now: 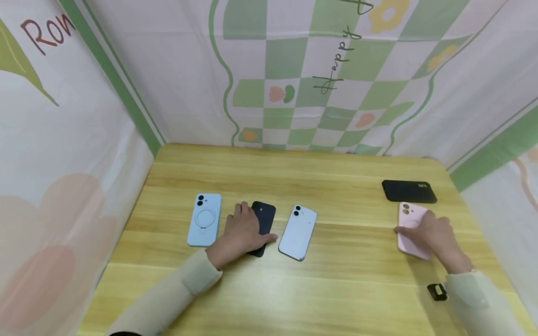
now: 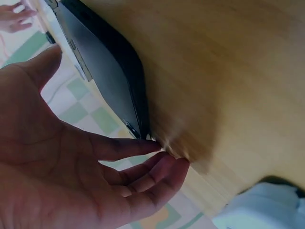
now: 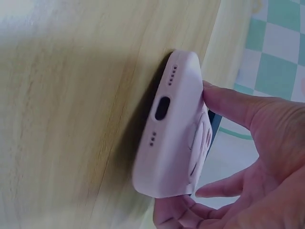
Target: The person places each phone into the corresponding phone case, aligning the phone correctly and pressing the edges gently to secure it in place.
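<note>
My left hand lies over a black phone or phone case, with the thumb stretched toward a white phone. In the left wrist view its fingertips rest by the edge of the black item, and the thumb stands away from it. My right hand grips a pink phone case with the thumb on one long side and fingers on the other. The right wrist view shows the port end of the pink case; whether a phone is inside, I cannot tell.
A light blue phone case with a ring lies left of the left hand. A black phone case lies beyond the pink one. The wooden table meets printed cloth at its back. A small black object sits by the right cuff.
</note>
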Demonstrator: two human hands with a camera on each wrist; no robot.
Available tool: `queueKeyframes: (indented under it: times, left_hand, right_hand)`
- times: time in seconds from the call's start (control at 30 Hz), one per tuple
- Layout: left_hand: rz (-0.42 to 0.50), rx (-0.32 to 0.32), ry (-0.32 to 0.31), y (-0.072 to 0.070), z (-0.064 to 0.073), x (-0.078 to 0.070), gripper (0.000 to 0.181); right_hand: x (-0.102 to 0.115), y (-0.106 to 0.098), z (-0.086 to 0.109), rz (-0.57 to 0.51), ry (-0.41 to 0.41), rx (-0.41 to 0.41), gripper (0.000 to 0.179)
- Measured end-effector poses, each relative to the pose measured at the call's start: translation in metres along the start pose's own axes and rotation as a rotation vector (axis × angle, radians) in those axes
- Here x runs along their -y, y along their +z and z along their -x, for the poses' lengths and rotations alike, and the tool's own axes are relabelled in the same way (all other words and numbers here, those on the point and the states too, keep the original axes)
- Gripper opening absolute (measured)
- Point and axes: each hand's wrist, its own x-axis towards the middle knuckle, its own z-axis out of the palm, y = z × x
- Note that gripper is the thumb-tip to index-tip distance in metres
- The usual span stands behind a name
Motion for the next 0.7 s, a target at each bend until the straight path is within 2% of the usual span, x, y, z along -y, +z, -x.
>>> queueKeyframes:
  times: [0.2,0.4,0.57,0.7]
  left_hand:
    - [-0.028,-0.043,0.005,0.003,-0.004,-0.004,0.096]
    - [0.043,-0.031,0.024,-0.004,-0.006,-0.002,0.074]
    - [0.083,0.008,-0.018,-0.01,-0.007,-0.001,0.075]
    - [0.105,0.012,-0.044,-0.011,-0.008,0.0,0.079]
  right_hand:
    - [0.003,0.004,-0.001,0.008,-0.004,-0.074,0.108]
    - [0.003,0.005,-0.003,-0.002,-0.011,-0.085,0.116]
    - [0.003,0.007,-0.005,-0.012,-0.042,-0.111,0.114]
    - [0.004,0.008,-0.005,-0.047,-0.076,-0.134,0.112]
